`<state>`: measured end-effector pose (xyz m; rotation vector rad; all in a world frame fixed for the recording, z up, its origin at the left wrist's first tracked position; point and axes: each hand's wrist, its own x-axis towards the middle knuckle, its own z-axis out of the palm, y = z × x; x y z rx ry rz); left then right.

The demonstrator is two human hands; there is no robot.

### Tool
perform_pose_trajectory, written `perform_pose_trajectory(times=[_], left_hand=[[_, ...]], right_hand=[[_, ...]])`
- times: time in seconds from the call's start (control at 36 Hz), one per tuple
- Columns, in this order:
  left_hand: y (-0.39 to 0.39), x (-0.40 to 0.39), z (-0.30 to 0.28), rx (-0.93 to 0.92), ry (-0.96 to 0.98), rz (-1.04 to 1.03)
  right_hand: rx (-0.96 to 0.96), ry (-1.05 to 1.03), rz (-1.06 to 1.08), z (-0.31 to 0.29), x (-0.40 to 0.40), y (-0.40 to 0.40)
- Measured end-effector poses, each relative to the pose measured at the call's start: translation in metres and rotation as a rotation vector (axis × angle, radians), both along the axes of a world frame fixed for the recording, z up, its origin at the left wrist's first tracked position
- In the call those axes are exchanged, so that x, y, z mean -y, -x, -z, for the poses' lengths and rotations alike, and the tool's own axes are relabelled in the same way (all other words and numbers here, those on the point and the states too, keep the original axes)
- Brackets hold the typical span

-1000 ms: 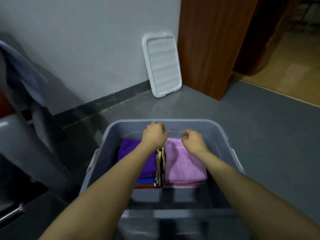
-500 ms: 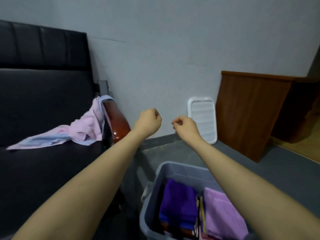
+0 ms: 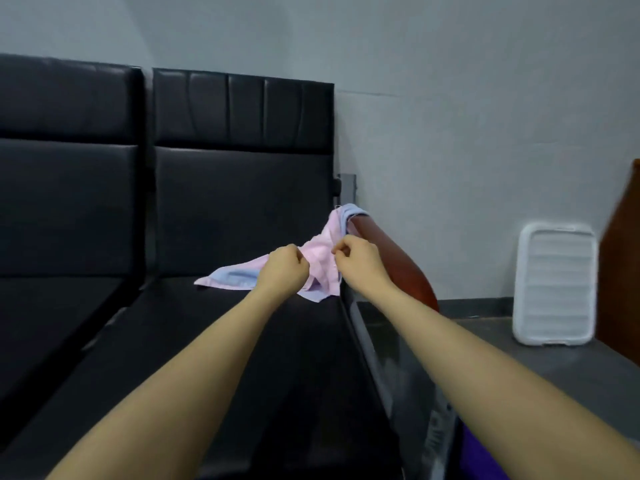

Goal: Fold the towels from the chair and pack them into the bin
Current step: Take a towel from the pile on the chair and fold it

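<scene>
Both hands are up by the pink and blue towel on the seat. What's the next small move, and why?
Probably close both hands on the towel and lift it off. The left hand and right hand sit loosely curled at the cloth, though an actual grip can't be confirmed. The towel lies crumpled on the black seat, its top draped over the brown armrest, so it needs lifting free before folding.

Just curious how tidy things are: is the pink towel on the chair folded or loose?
Loose. The pink towel lies crumpled, trailing from the armrest onto the seat.
</scene>
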<state>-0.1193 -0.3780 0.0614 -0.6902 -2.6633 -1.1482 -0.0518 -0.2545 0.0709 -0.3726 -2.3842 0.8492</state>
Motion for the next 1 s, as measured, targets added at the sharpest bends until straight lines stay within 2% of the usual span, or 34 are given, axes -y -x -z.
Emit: perform_pose_trajectory(times=[0.17, 0.31, 0.39, 0.5, 0.58, 0.67, 0.81, 1.0], left_hand=[[0.064, 0.019, 0.034, 0.031, 0.084, -0.032], [0.114, 0.014, 0.064, 0.019, 0.209, 0.042], [0.143, 0.007, 0.085, -0.058, 0.328, 0.095], [0.169, -0.004, 0.103, -0.095, 0.387, 0.124], [0.191, -0.016, 0.117, -0.121, 0.393, 0.141], [0.205, -0.023, 0.137, -0.133, 0.499, 0.173], [0.214, -0.026, 0.152, -0.217, 0.521, 0.092], [0.198, -0.011, 0.145, -0.253, 0.586, 0.049]], right_hand=[[0.141, -0.01, -0.048, 0.039, 0.011, 0.071], [0.25, -0.15, 0.017, 0.078, -0.002, 0.118], [0.289, -0.216, 0.071, 0.096, -0.011, 0.144], [0.36, -0.335, 0.131, 0.11, -0.021, 0.172], [0.433, -0.296, 0.128, 0.129, -0.033, 0.195], [0.429, -0.263, 0.094, 0.149, -0.038, 0.203], [0.327, -0.403, 0.074, 0.158, -0.038, 0.204], [0.399, -0.626, 0.064, 0.143, -0.011, 0.185]])
